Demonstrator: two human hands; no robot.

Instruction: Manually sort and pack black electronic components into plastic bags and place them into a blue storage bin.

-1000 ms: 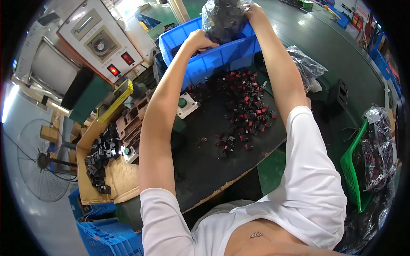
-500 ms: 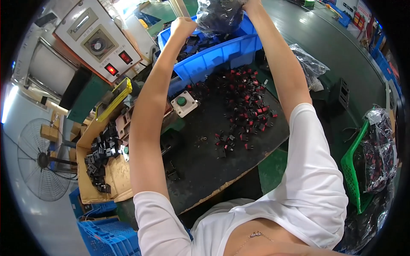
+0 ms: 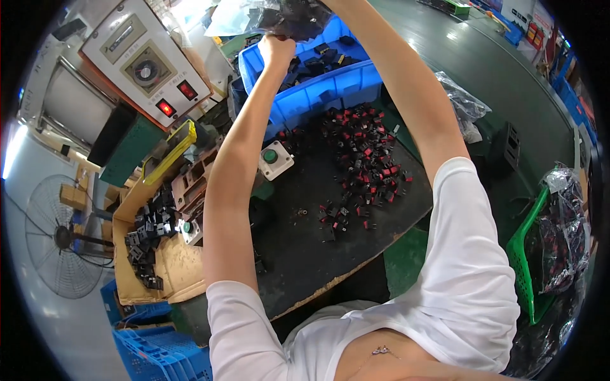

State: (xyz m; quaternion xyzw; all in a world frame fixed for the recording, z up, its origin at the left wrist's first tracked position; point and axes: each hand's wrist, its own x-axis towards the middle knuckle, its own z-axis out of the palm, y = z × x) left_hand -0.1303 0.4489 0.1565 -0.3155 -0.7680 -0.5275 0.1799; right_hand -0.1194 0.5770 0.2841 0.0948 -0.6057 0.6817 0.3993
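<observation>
A clear plastic bag of black parts (image 3: pixel 295 19) hangs tilted over the blue bin (image 3: pixel 330 86) at the top of the view. My left hand (image 3: pixel 277 49) is closed at the underside of the bag, gripping its plastic. My right hand (image 3: pixel 335 3) is at the bag's right side, mostly cut off by the upper edge, with its fingers hidden. Loose black parts (image 3: pixel 324 61) lie in the bin. In front of it, a heap of small black-and-red rocker switches (image 3: pixel 368 149) covers part of the dark worktable (image 3: pixel 305 254).
A white box with a green button (image 3: pixel 276 160) sits on the table. At left stand a control unit (image 3: pixel 147 70), a cardboard box (image 3: pixel 178 267) with black housings, and a fan (image 3: pixel 63 238). A green basket (image 3: pixel 522 273) holds bagged parts at right, near a conveyor belt (image 3: pixel 483 57).
The bag has moved left and up over the bin and now lies more sideways. My right hand has gone left with it. My left hand now meets the bag from below.
</observation>
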